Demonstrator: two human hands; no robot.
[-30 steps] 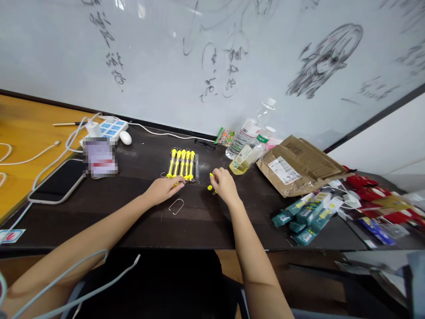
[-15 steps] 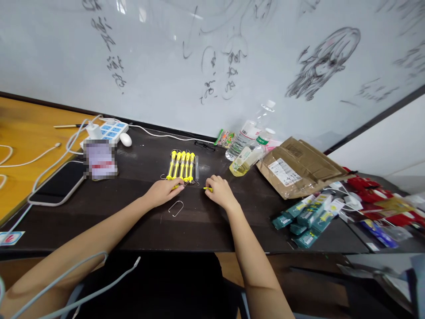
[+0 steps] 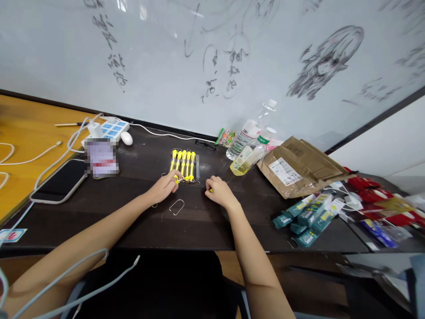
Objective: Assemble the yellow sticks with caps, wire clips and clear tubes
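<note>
Head view: right hand (image 3: 220, 192), fingers closed on mostly hidden yellow bit (image 3: 211, 190); left hand (image 3: 162, 188), fingers pinching yellow piece (image 3: 176, 179).

– what sort of place is seen?

– an office or similar workroom is suggested: beyond the left hand (image 3: 163, 188) and right hand (image 3: 220, 192), a whiteboard (image 3: 156, 84) is marked with handwriting (image 3: 237, 56) and a sketch (image 3: 325, 64).

– by what else is it shown?

– under them, a dark desk (image 3: 199, 228) is seen; left of the left hand, a phone (image 3: 59, 182) and a power strip (image 3: 114, 130) with a charger (image 3: 95, 130) are laid; right of the right hand, drink bottles (image 3: 245, 160) and a labelled parcel (image 3: 307, 170) are set.
</note>
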